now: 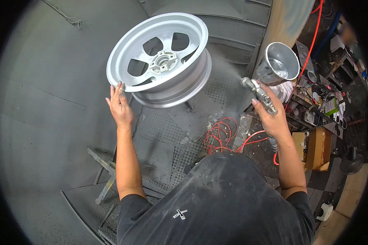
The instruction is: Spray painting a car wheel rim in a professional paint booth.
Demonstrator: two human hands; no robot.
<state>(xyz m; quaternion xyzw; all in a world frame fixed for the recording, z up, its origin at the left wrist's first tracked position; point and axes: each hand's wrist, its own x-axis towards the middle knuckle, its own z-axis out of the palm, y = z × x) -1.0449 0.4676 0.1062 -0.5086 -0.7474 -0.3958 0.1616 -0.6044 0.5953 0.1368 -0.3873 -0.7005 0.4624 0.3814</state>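
A silver-grey car wheel rim (161, 87) is tilted in front of me at upper left, its hub and spoke openings facing up. At its lower left lip is my left hand (121, 107), fingers stretched out and the fingertips against the edge. My right hand (274, 116) is closed around a metal spray gun (261, 94), whose nozzle points left towards the wheel. A faint mist shows by the nozzle. On the gun sits an open metal cup (262, 69), silver-coated inside. What bears the wheel is mostly hidden under it.
A red hose (219, 136) lies coiled on the grey, patterned floor and runs towards the gun. To the right stands a cluttered bench (310, 100), with a cardboard box (319, 149) below. A metal stand (106, 175) is at lower left. Grey walls (57, 102) curve around the left.
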